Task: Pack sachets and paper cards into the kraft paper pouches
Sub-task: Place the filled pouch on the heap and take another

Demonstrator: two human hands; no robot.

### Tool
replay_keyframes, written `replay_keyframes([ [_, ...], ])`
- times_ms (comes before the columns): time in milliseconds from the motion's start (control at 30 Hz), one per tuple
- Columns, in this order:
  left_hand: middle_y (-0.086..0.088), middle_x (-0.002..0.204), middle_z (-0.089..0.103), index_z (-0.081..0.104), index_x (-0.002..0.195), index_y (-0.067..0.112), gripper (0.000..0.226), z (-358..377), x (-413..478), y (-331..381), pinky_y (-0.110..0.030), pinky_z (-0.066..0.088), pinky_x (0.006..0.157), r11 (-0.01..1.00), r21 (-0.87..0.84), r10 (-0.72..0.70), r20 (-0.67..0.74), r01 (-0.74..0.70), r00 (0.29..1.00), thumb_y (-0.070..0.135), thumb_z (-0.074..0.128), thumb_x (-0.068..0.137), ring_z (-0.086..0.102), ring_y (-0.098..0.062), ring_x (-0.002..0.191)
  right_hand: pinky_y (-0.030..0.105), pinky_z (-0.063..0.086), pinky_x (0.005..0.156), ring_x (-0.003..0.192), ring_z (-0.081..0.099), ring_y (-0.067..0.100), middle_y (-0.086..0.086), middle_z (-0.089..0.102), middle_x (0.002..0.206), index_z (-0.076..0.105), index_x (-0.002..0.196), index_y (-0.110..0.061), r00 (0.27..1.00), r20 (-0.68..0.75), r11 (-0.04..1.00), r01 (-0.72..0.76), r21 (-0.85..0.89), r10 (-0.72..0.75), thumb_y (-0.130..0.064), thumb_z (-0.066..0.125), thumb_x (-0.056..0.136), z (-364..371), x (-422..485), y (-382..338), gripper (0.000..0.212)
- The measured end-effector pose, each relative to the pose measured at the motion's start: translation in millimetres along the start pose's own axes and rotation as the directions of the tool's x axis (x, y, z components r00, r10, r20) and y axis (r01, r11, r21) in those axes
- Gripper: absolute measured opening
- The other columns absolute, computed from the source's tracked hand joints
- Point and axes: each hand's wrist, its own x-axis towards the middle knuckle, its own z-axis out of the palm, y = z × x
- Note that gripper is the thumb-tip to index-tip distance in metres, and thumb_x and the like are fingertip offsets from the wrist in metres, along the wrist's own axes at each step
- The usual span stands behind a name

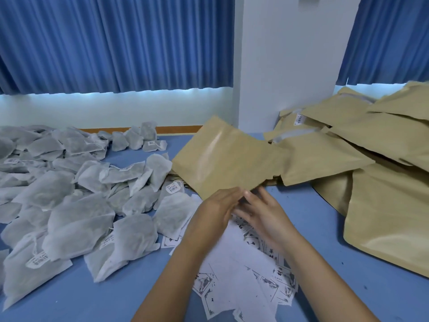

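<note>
A flat kraft pouch (222, 156) hangs tilted above the blue table, its near edge at my fingertips. My left hand (216, 212) reaches that edge from below and holds it; the grip itself is blurred. My right hand (264, 214) is beside it with its fingers spread and fairly straight, the tips touching the pouch's near corner. Under both hands lies a loose spread of white paper cards (241, 275) with black prints. Several white mesh sachets (79, 219) with barcode tags cover the left of the table.
A heap of kraft pouches (362, 145) fills the right side, and a large one (390, 219) lies close at the right front. A white pillar (283, 66) and blue curtains (111, 43) stand behind the table. Bare blue tabletop (320, 219) shows right of my hands.
</note>
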Motion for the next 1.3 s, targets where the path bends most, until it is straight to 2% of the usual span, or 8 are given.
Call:
replay_keyframes([
  [133, -0.010, 0.125, 0.063, 0.067, 0.117, 0.003, 0.028, -2, 3, 7, -0.033, 0.044, 0.101, 0.998, 0.008, 0.066, 0.008, -0.066, 0.998, 0.006, 0.062, 0.090, 0.057, -0.023, 0.117, 0.030, 0.057, 0.078, 0.106, 0.066, 0.025, 0.017, 0.068, 0.110, 0.056, 0.115, 0.001, 1.000, -0.003, 0.978, 0.001, 0.208, -0.001, -0.007, 0.058, 0.081, -4, 0, 3, 0.034],
  [333, 0.003, 0.118, 0.067, 0.073, 0.108, 0.013, 0.026, 0, 1, 2, -0.016, 0.041, 0.100, 0.875, -0.311, -0.364, 0.085, 0.371, 0.928, 0.012, 0.072, 0.082, 0.058, -0.003, 0.112, 0.028, 0.056, 0.076, 0.101, 0.068, 0.024, 0.017, 0.070, 0.108, 0.054, 0.120, 0.002, 0.998, 0.014, 0.986, -0.060, 0.158, 0.058, 0.000, 0.058, 0.083, -8, 2, 15, 0.037],
  [467, 0.009, 0.109, 0.070, 0.076, 0.100, 0.015, 0.018, -7, -1, -6, -0.011, 0.046, 0.089, 0.752, -0.453, -0.461, 0.157, 0.478, 0.874, 0.010, 0.071, 0.083, 0.062, 0.005, 0.102, 0.030, 0.057, 0.077, 0.104, 0.067, 0.028, 0.020, 0.068, 0.112, 0.053, 0.122, 0.002, 0.997, 0.019, 0.987, -0.077, 0.140, 0.075, 0.001, 0.061, 0.081, -11, 1, 16, 0.043],
  [633, -0.005, 0.102, 0.070, 0.074, 0.098, 0.003, 0.017, 1, -1, -2, -0.024, 0.047, 0.087, 0.955, -0.113, -0.271, 0.031, 0.273, 0.962, 0.001, 0.068, 0.082, 0.063, -0.014, 0.095, 0.037, 0.057, 0.083, 0.101, 0.067, 0.028, 0.017, 0.069, 0.104, 0.056, 0.115, -0.001, 0.994, -0.010, 0.988, -0.109, 0.107, 0.111, 0.014, 0.050, 0.087, -12, 4, 17, 0.032],
  [900, -0.013, 0.095, 0.057, 0.058, 0.095, -0.003, 0.015, 10, 4, 21, -0.032, 0.037, 0.072, 0.965, 0.166, -0.210, 0.021, 0.204, 0.977, -0.002, 0.054, 0.081, 0.051, -0.028, 0.090, 0.036, 0.058, 0.074, 0.072, 0.069, 0.022, 0.017, 0.070, 0.085, 0.063, 0.098, 0.002, 0.979, -0.203, 0.984, -0.039, -0.172, 0.003, 0.004, 0.047, 0.092, -2, 6, 20, 0.017],
  [1167, -0.008, 0.076, 0.057, 0.050, 0.082, 0.007, 0.016, 13, -1, 27, -0.038, 0.039, 0.062, 0.884, 0.067, -0.436, -0.234, 0.462, 0.869, 0.016, 0.046, 0.095, 0.050, -0.026, 0.072, 0.035, 0.056, 0.079, 0.075, 0.071, 0.019, 0.008, 0.072, 0.082, 0.064, 0.094, -0.002, 0.984, -0.172, 0.877, -0.034, -0.479, -0.055, -0.001, 0.046, 0.097, 3, 4, 17, 0.019],
  [1233, -0.006, 0.067, 0.055, 0.049, 0.077, 0.008, 0.021, 6, 3, 17, -0.038, 0.036, 0.058, 0.832, -0.097, -0.537, -0.382, 0.546, 0.752, 0.018, 0.046, 0.096, 0.049, -0.027, 0.066, 0.020, 0.052, 0.072, 0.074, 0.068, 0.009, 0.003, 0.069, 0.082, 0.062, 0.090, -0.004, 0.984, -0.176, 0.791, -0.084, -0.607, -0.030, -0.003, 0.050, 0.094, 5, 0, 19, 0.013],
  [1300, 0.001, 0.069, 0.053, 0.049, 0.080, 0.013, 0.018, -1, 2, 2, -0.035, 0.035, 0.058, 0.822, -0.045, -0.536, -0.398, 0.568, 0.744, 0.024, 0.047, 0.095, 0.051, -0.024, 0.068, 0.007, 0.046, 0.056, 0.063, 0.063, -0.002, 0.003, 0.065, 0.079, 0.059, 0.084, -0.005, 0.984, -0.177, 0.755, -0.102, -0.647, -0.019, 0.000, 0.050, 0.092, 9, -3, 20, 0.013],
])
